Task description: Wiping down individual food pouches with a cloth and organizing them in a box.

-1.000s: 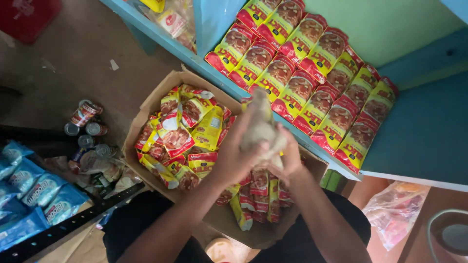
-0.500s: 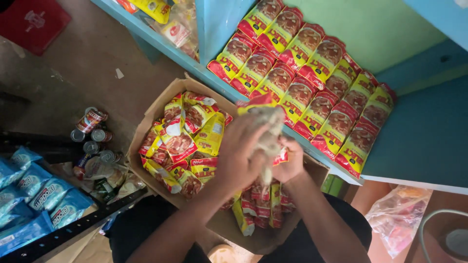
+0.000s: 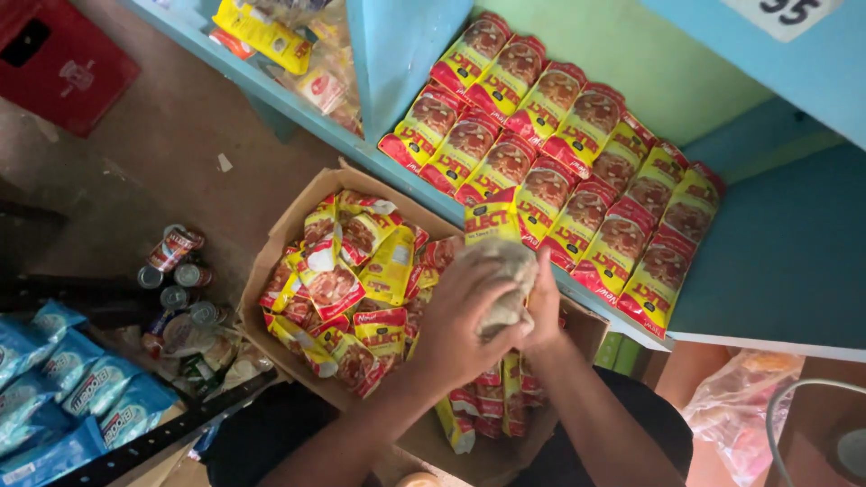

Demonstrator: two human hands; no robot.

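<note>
My left hand [image 3: 460,316] and my right hand [image 3: 544,302] press together around a pale crumpled cloth [image 3: 507,271] and a red-and-yellow sachet [image 3: 492,221] whose top sticks out above my fingers. They hover over an open cardboard box [image 3: 275,243] filled with several loose sachets of the same kind [image 3: 356,280]. Just beyond my hands, neat rows of matching sachets [image 3: 559,153] lie on the blue shelf [image 3: 776,261].
Small tins [image 3: 176,271] lie on the floor left of the box. Blue packets [image 3: 63,388] sit at the lower left by a dark bar. A red crate [image 3: 59,59] stands at the top left. A plastic bag [image 3: 744,406] lies at the lower right.
My view has shifted slightly right and closer. My hands stay clasped on the cloth, and the sachet's top now shows above my fingers.
</note>
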